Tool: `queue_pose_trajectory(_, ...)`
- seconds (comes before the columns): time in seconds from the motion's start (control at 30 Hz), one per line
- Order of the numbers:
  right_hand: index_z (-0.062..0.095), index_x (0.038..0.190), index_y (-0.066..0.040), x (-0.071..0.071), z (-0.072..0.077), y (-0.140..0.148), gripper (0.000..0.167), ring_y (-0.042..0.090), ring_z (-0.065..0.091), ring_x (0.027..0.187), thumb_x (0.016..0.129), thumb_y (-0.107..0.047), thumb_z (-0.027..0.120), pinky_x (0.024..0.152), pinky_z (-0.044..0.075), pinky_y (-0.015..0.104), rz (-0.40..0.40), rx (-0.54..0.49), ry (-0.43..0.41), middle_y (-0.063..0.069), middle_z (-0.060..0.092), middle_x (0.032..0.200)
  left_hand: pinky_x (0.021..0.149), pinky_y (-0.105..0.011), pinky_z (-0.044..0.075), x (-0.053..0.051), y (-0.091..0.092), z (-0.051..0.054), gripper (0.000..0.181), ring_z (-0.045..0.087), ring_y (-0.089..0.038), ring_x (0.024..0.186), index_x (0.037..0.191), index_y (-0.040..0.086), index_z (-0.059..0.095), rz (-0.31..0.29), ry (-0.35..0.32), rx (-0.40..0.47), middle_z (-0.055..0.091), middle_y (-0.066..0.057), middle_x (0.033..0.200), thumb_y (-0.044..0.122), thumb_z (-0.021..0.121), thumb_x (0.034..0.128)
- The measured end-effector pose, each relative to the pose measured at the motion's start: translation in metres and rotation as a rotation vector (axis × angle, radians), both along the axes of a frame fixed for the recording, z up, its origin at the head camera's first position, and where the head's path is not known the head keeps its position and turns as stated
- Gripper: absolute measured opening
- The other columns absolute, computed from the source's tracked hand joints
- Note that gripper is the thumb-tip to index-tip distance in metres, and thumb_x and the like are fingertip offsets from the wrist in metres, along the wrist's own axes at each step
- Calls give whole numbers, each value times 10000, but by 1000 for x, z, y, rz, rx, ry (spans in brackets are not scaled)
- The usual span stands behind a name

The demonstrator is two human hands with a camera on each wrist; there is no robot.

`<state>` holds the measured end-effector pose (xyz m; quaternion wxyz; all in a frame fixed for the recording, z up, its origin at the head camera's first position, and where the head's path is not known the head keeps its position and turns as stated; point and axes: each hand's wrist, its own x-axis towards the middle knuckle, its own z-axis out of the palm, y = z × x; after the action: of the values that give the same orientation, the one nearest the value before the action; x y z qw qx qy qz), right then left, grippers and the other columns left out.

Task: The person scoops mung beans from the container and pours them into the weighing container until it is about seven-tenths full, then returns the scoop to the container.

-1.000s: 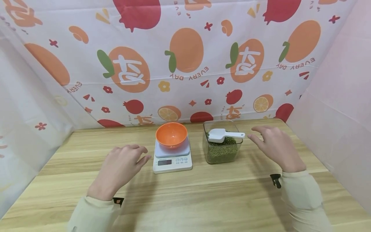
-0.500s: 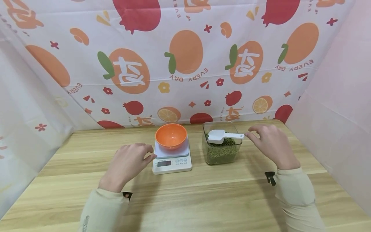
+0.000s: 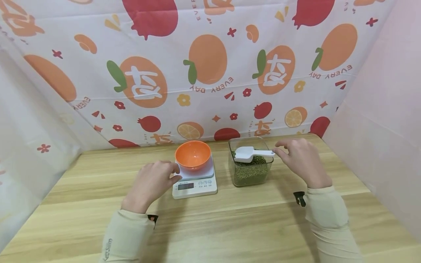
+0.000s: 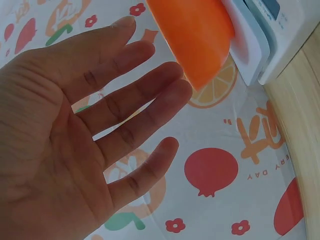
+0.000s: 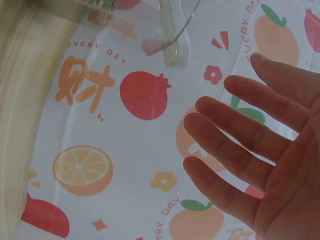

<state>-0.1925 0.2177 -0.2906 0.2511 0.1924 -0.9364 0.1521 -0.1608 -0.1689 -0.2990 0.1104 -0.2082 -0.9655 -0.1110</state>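
Note:
An orange bowl sits on a white kitchen scale in the middle of the table. My left hand hovers at the scale's left side; in the left wrist view its fingers are spread and bent loosely, apart from the bowl. A clear container of green beans stands right of the scale, a white scoop lying across its top. Close to the scoop's handle is my right hand; the right wrist view shows its fingers loose and holding nothing, apart from the handle.
The wooden table ends at a white cloth backdrop printed with fruit. Pale cloth also hangs at the left and right sides. The container stands a short gap away from the scale.
My left hand has moved right, up to the scale's left edge. My right hand has come leftward to the scoop's handle. The bowl, scale, container and scoop have stayed put.

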Motion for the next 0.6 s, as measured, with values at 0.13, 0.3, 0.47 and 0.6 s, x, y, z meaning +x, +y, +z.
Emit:
queue_pose_trajectory(0.13, 779, 965, -29, -3, -2, -5, 134, 207, 514, 569, 893, -142, 769, 504, 403, 375, 5, -6, -1, 83, 695, 719, 716, -484, 544, -2, 1, -4, 130, 669, -243, 774, 928, 67, 777, 1, -6, -30, 728, -25, 870, 78, 842, 816)
queue_pose_trajectory(0.3, 775, 974, -12, -6, -3, -10, 128, 337, 671, 758, 895, -112, 761, 631, 522, 493, 16, -28, 2, 155, 745, 902, 691, -491, 527, -4, 0, -14, 142, 651, -246, 712, 886, 70, 765, 35, -6, -126, 722, -47, 840, 87, 867, 789)
queue_pose_trajectory(0.47, 771, 991, 3, -9, -3, -13, 135, 413, 680, 967, 895, -89, 752, 776, 532, 572, 15, -41, -15, 190, 741, 1021, 696, -478, 522, -7, 0, -23, 140, 623, -224, 695, 875, 92, 754, 39, -60, -174, 710, -32, 832, 92, 866, 792)
queue_pose_trajectory(0.6, 771, 990, 5, -13, -4, -15, 136, 415, 676, 982, 896, -90, 749, 796, 530, 575, 19, -37, -11, 194, 739, 1030, 673, -452, 528, -9, 3, -26, 154, 597, -200, 673, 894, 88, 760, 29, -78, -170, 707, -30, 827, 91, 870, 787)
